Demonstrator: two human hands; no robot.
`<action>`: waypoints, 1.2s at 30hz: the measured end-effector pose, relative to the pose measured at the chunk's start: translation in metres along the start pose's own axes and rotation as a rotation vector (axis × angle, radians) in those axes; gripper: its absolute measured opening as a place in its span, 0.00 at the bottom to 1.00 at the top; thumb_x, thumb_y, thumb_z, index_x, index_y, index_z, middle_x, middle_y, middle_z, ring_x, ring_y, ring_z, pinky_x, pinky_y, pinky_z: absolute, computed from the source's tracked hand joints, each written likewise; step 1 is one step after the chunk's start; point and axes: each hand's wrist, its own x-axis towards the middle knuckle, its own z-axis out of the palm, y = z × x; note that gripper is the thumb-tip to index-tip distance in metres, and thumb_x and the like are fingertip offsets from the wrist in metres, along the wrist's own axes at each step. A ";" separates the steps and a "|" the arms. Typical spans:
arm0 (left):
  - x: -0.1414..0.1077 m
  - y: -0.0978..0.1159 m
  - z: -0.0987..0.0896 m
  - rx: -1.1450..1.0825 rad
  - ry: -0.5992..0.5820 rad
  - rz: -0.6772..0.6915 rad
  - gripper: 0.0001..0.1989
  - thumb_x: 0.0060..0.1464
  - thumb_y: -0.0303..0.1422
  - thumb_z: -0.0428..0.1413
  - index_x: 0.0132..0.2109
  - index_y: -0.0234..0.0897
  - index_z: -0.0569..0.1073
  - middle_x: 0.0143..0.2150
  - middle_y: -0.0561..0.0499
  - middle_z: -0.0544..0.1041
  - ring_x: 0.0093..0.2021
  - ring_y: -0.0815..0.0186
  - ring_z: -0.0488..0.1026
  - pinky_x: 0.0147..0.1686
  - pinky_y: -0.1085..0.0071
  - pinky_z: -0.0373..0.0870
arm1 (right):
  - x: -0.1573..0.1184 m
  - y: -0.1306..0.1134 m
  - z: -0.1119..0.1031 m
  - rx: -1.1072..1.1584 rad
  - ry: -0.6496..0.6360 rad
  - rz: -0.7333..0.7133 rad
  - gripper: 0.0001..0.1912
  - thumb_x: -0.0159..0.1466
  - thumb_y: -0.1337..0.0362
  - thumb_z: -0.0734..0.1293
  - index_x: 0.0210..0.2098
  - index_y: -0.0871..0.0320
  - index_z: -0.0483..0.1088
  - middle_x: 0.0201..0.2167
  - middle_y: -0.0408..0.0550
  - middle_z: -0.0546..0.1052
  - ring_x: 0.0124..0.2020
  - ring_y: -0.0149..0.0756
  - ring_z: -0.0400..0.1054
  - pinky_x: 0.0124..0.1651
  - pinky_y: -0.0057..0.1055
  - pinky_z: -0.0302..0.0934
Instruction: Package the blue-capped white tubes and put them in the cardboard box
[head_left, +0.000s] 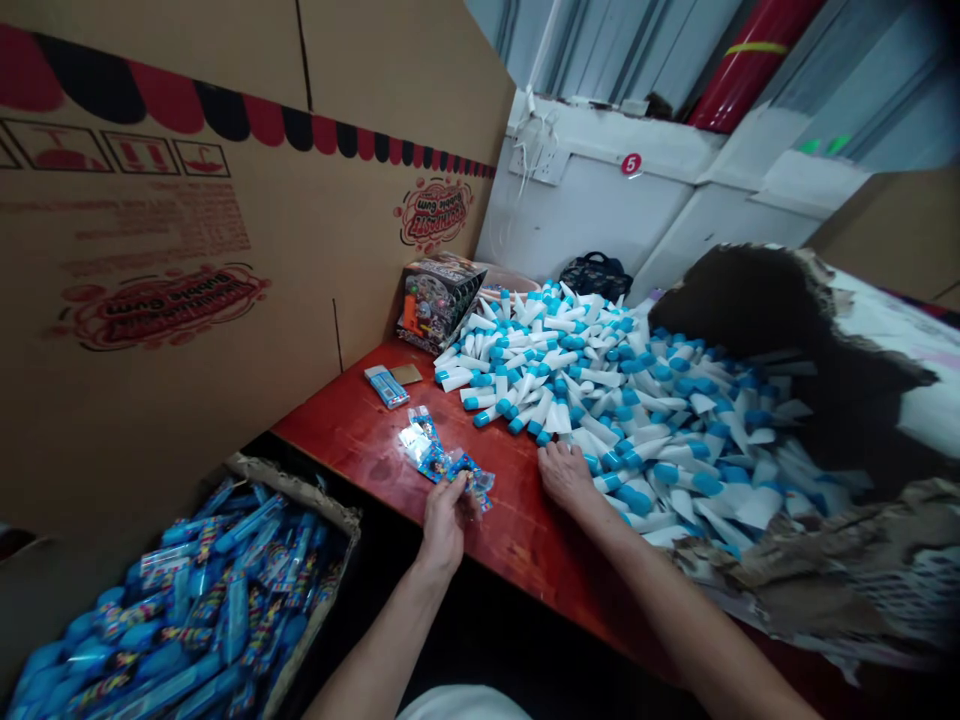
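Observation:
My left hand (pixel 446 520) is closed, its thumb pressing on a shiny blue printed plastic wrapper (pixel 471 474) above the red table. More of these blue wrappers (pixel 426 430) lie in a loose, overlapping row leading away from that hand. My right hand (pixel 566 475) rests at the near edge of a big heap of white tubes with blue caps (pixel 555 350). Its fingers curl down beside the tubes, and whatever they grip is hidden beneath them.
On my left, a carton (pixel 341 510) is full of blue wrapped tubes. A blue-white packet (pixel 387 386) lies on the red table (pixel 345 425), near a black printed box (pixel 439 300). A torn cardboard box (pixel 847 310) holds the heap at right. Behind sits a dark bag (pixel 596 275).

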 end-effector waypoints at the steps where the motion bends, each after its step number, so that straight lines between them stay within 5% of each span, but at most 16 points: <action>1: -0.001 0.000 -0.001 -0.002 -0.002 -0.002 0.15 0.42 0.40 0.63 0.28 0.34 0.68 0.18 0.57 0.68 0.17 0.72 0.64 0.18 0.75 0.60 | 0.000 -0.001 0.000 0.014 0.008 -0.001 0.12 0.63 0.73 0.57 0.37 0.62 0.71 0.36 0.58 0.72 0.41 0.47 0.63 0.42 0.39 0.51; 8: -0.006 -0.001 -0.008 0.009 0.015 0.002 0.15 0.43 0.40 0.63 0.30 0.34 0.69 0.18 0.57 0.68 0.17 0.72 0.65 0.17 0.74 0.60 | 0.007 -0.014 -0.020 0.223 0.114 0.051 0.12 0.61 0.74 0.57 0.40 0.62 0.70 0.38 0.55 0.73 0.41 0.42 0.64 0.42 0.33 0.56; 14: -0.008 -0.005 -0.006 0.024 0.077 0.052 0.16 0.43 0.41 0.63 0.29 0.35 0.69 0.19 0.57 0.69 0.18 0.71 0.65 0.18 0.74 0.60 | -0.024 -0.041 -0.072 1.506 0.677 0.403 0.17 0.59 0.60 0.63 0.47 0.58 0.66 0.35 0.46 0.71 0.31 0.35 0.65 0.32 0.30 0.59; 18: -0.011 -0.009 -0.001 0.072 0.062 0.087 0.14 0.45 0.41 0.62 0.30 0.34 0.70 0.20 0.56 0.70 0.20 0.72 0.65 0.20 0.75 0.60 | -0.045 -0.053 -0.088 1.894 0.826 0.545 0.19 0.54 0.61 0.68 0.44 0.57 0.66 0.35 0.46 0.71 0.32 0.35 0.66 0.31 0.28 0.57; 29: -0.020 -0.020 0.012 0.115 0.053 0.063 0.14 0.45 0.40 0.62 0.32 0.35 0.70 0.21 0.57 0.70 0.19 0.72 0.65 0.20 0.75 0.60 | -0.069 -0.064 -0.068 1.684 0.886 0.535 0.15 0.58 0.61 0.67 0.44 0.57 0.66 0.38 0.47 0.73 0.38 0.37 0.68 0.43 0.36 0.63; 36: -0.018 -0.023 0.012 0.071 0.039 0.064 0.14 0.45 0.39 0.62 0.36 0.35 0.70 0.24 0.57 0.70 0.20 0.73 0.65 0.20 0.76 0.61 | -0.087 -0.068 -0.060 1.432 0.814 0.492 0.12 0.60 0.61 0.65 0.44 0.56 0.66 0.39 0.48 0.74 0.40 0.38 0.69 0.44 0.36 0.64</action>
